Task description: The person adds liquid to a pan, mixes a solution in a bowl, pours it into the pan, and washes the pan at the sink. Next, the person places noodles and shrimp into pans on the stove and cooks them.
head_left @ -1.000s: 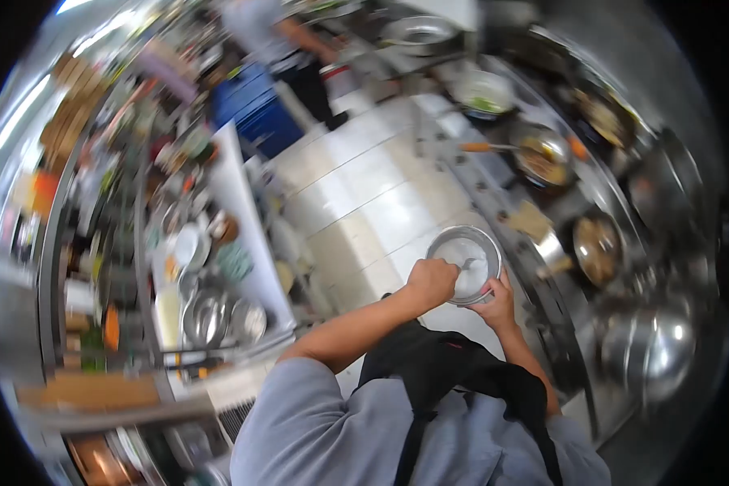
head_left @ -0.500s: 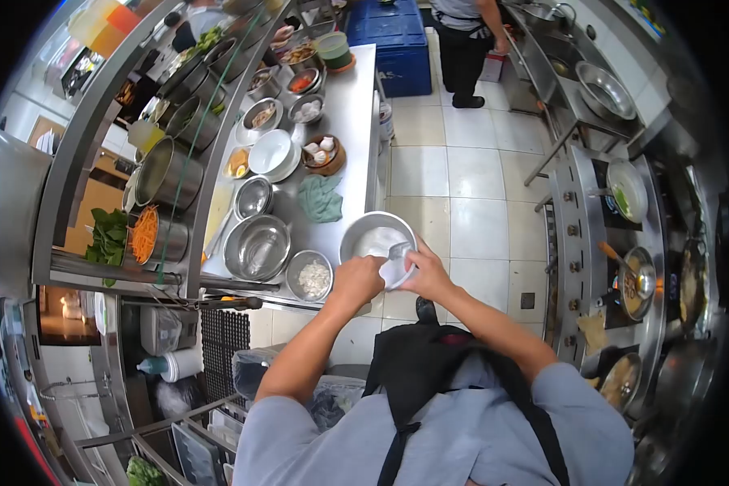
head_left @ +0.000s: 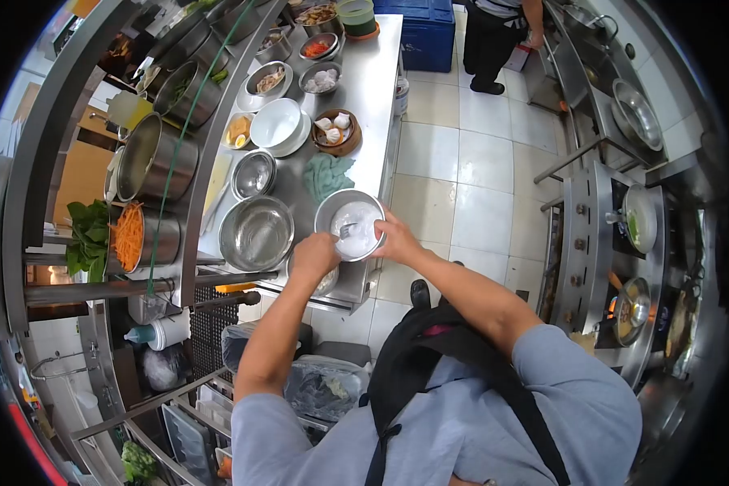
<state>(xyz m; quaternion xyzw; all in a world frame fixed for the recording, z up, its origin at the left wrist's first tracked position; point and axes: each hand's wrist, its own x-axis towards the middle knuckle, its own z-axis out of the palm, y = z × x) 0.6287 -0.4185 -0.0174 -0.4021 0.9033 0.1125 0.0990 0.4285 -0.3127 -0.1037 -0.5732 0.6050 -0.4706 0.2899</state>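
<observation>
A deep round metal bowl (head_left: pixel 325 212) holds a smooth white, thick-looking mixture (head_left: pixel 363 220). It is tilted towards me over the near corner of the steel table. My right hand (head_left: pixel 398 239) grips the bowl's right rim, thumb over the edge. Closed around a handle, my left hand (head_left: pixel 314 256) is at the lower left rim; a small fork-like metal utensil (head_left: pixel 348 230) reaches from it into the white mixture. Its handle is mostly hidden. Below the left hand, a bowl of white chopped pieces (head_left: pixel 326 283) is largely covered.
On the table stand an empty steel bowl (head_left: pixel 256 234), a green cloth (head_left: pixel 328 175), a steamer of dumplings (head_left: pixel 336 134) and white bowls (head_left: pixel 276 123). Shelving with pots (head_left: pixel 155 158) lines the left. A stove (head_left: pixel 579 267) with pans is right. Another person (head_left: pixel 494 40) stands ahead.
The bowl and both hands have shifted left, nearer the table. The utensil's head, raised near the rim before, now sits in the white mixture. The bowl of chopped pieces has become mostly hidden.
</observation>
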